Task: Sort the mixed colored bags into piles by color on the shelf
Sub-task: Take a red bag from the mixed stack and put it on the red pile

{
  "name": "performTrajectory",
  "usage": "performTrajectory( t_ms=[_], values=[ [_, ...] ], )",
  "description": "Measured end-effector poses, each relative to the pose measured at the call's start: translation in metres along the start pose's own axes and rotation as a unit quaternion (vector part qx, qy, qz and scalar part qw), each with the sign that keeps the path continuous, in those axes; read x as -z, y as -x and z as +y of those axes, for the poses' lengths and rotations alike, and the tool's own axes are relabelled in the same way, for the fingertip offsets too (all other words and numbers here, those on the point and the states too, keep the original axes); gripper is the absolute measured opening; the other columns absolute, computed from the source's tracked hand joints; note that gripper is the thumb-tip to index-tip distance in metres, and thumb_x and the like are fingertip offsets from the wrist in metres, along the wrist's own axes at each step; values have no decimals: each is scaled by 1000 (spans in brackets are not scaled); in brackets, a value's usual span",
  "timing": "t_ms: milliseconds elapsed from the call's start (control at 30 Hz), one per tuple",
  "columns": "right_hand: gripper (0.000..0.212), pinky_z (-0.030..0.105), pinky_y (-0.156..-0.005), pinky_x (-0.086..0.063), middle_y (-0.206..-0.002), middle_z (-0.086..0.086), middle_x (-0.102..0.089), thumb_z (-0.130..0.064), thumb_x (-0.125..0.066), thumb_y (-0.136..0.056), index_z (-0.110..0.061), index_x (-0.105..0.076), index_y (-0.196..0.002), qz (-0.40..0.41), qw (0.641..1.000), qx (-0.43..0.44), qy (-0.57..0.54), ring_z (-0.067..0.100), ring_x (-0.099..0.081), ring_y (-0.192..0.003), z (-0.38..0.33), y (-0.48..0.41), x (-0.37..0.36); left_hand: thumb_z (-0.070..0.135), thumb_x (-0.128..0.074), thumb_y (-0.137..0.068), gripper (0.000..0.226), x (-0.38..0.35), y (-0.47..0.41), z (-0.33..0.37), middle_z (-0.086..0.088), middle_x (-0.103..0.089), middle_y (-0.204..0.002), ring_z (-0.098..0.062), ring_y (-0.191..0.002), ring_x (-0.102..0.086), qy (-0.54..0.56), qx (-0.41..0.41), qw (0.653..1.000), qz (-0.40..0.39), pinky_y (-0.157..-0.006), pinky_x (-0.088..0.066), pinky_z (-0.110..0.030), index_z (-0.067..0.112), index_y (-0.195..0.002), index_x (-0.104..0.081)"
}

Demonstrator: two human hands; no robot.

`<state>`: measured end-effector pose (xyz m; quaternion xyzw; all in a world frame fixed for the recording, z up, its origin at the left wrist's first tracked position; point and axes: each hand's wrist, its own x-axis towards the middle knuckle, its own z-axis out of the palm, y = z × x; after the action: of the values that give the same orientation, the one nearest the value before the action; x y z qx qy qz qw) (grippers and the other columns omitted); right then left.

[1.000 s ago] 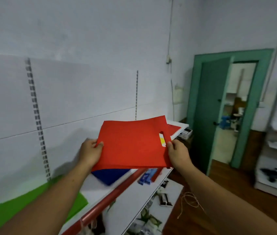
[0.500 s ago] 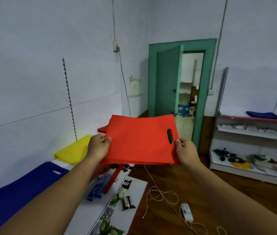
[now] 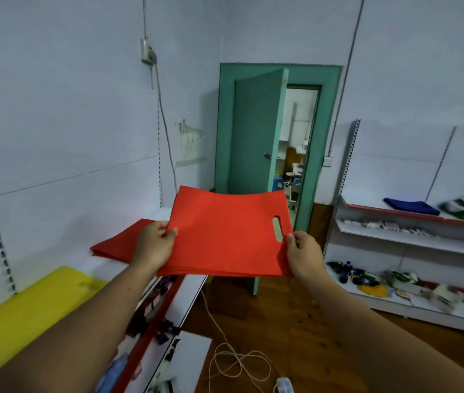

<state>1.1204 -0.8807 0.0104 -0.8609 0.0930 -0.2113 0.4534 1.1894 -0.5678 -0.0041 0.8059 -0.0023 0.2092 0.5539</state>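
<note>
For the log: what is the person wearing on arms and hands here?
Nothing visible. The left forearm and right forearm are bare to the frame edge, no sleeves. The left hand and right hand are ungloved, with no watch, bracelet or ring in view.

left grip [image 3: 154, 246]: bare | right grip [image 3: 306, 258]: bare | forearms [image 3: 88, 321]: bare to frame edge

both arms outstretched; left hand [image 3: 154, 246] and right hand [image 3: 306, 256] pinch with curled fingers.
</note>
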Motion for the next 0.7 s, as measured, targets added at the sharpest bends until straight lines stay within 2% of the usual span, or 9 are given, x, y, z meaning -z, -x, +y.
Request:
performTrajectory(
  t_ms=[167,367,500,567,633,700],
  values=[
    [25,21,-55,-40,-91,-4,-62,-33,-39,-108,-17,-58,-111,14,1000,-3,8,9,-61,-77,-2,-83,-34,17,-65,-95,21,-34,-91,-19,-9,-73,-110,-24,-98,-69,9,7,1000,-7,-95,-54,-40,7,-113,-71],
    [24,29,-64,-48,-94,0,-64,-35,-39,-107,-20,-58,-107,2,1000,19,4,14,-62,-82,0,-165,-80,12,-65,-95,19,-52,-162,-42,-10,-73,-105,-21,-89,-68,-5,0,1000,14,-84,-50,-30,4,-112,-70],
    [23,35,-70,-54,-91,0,-65,-37,-40,-106,-25,-57,-97,-27,999,39,-6,18,-65,-82,0,-221,-126,10,-63,-95,13,-50,-205,-62,-12,-73,-103,-25,-92,-69,-30,2,998,46,-87,-52,-34,5,-105,-71],
    [25,28,-65,-47,-87,-1,-64,-33,-43,-105,-21,-59,-92,-25,997,71,6,14,-61,-77,1,-249,-149,9,-63,-95,10,-49,-221,-70,-12,-74,-101,-27,-93,-70,-40,7,997,72,-90,-54,-38,7,-101,-71],
    [24,16,-57,-34,-84,-3,-60,-28,-43,-106,-18,-59,-92,-46,994,99,6,3,-52,-71,0,-276,-177,8,-62,-95,12,-45,-236,-84,-10,-73,-101,-25,-93,-69,-50,22,994,96,-89,-53,-36,6,-104,-71],
    [22,11,-56,-30,-84,-6,-59,-27,-44,-106,-18,-60,-94,-81,989,124,-4,-4,-49,-72,-1,-305,-207,10,-64,-94,14,-41,-253,-100,-9,-73,-100,-25,-94,-69,-72,41,989,126,-88,-52,-33,4,-106,-70]
  ],
)
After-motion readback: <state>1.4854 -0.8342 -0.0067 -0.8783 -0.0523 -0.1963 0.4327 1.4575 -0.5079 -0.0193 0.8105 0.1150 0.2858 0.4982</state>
